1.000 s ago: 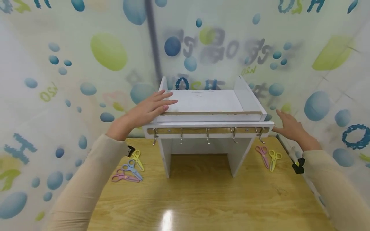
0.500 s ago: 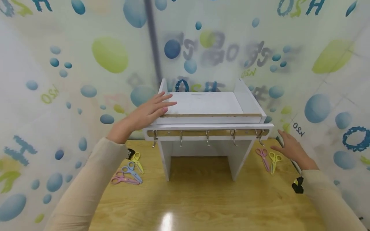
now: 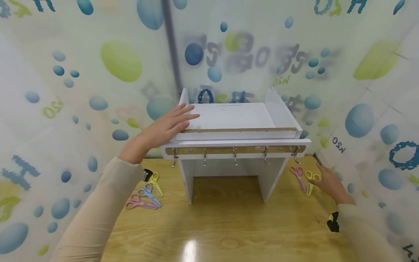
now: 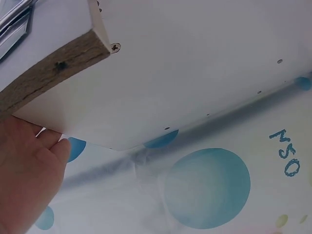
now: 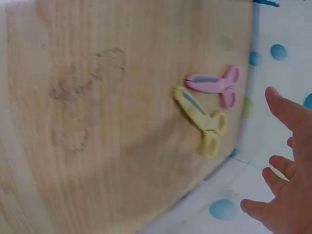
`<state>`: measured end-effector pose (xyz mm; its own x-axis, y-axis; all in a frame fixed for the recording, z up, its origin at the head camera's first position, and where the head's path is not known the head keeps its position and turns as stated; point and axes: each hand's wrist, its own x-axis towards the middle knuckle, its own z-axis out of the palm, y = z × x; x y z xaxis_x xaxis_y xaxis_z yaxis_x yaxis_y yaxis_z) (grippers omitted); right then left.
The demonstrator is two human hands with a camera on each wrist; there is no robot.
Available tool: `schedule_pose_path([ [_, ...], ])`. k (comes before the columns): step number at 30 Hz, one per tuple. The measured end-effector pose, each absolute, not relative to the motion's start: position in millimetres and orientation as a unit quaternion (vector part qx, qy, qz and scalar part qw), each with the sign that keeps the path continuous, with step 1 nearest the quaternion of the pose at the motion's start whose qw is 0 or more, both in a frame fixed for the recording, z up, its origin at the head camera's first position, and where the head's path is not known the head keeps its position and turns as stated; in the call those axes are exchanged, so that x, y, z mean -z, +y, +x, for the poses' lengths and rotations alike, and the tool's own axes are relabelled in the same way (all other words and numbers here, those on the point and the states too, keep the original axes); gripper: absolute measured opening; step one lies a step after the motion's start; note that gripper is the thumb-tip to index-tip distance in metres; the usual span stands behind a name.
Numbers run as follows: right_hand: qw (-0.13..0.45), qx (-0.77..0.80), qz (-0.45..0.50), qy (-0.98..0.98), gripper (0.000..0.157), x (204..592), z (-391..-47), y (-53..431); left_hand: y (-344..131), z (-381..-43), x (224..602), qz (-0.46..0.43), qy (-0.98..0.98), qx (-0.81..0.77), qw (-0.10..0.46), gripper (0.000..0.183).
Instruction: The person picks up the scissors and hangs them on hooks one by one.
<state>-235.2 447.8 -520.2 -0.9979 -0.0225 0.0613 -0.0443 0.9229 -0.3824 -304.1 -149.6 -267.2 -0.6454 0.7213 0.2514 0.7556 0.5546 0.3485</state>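
Observation:
A white wooden shelf unit (image 3: 242, 134) stands on the table, with a row of metal hooks (image 3: 235, 156) along its front rail. My left hand (image 3: 162, 127) rests with spread fingers at the upper left of the unit; in the left wrist view its fingertips are partly hidden by the board. On the right, my right hand (image 3: 332, 185) hovers near yellow scissors (image 5: 197, 114), fingers apart and holding nothing. Just left of these, pink scissors (image 3: 299, 179) lie on the table. The right wrist view shows a gap between that hand and both pairs.
Left of the unit lie yellow scissors (image 3: 156, 185), blue scissors (image 3: 150, 195) and pink scissors (image 3: 142, 203). Patterned sheeting (image 3: 124, 60) with blue and green spots surrounds the wooden table (image 3: 229, 233) at the back and sides.
My right hand has come down from beside the shelf's right end to the yellow scissors on the right. The left hand stays where it was on the shelf.

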Motion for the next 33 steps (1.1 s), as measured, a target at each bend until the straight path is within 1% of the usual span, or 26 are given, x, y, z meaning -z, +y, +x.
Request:
schedule_pose_path([
  [4,-0.001,-0.206,-0.008,-0.979,0.085,530,-233,449,-147,-304,266,-0.421,-0.879,0.221,0.042,0.054],
  [8,-0.016,-0.201,-0.035,-0.979,0.081,536,-227,450,-142,-307,264,-0.434,-0.874,0.214,0.044,0.055],
  [14,0.017,-0.175,-0.065,-0.982,0.064,557,-219,452,-133,-312,262,-0.443,-0.87,0.215,0.041,0.058],
  [17,0.039,-0.158,-0.079,-0.983,0.057,563,-217,451,-131,-312,262,-0.441,-0.869,0.221,0.04,0.057],
  [20,0.042,-0.158,-0.089,-0.983,0.045,565,-212,450,-131,-310,265,-0.439,-0.869,0.228,0.033,0.054],
  [22,0.036,-0.159,-0.096,-0.982,0.041,567,-207,450,-132,-308,268,-0.438,-0.869,0.229,0.027,0.053],
  [27,0.013,-0.162,-0.12,-0.979,0.048,569,-201,446,-135,-304,275,-0.434,-0.868,0.24,0.025,0.05],
  [33,0.003,-0.181,-0.131,-0.975,0.051,571,-218,435,-148,-301,273,-0.418,-0.87,0.26,0.027,0.045],
])
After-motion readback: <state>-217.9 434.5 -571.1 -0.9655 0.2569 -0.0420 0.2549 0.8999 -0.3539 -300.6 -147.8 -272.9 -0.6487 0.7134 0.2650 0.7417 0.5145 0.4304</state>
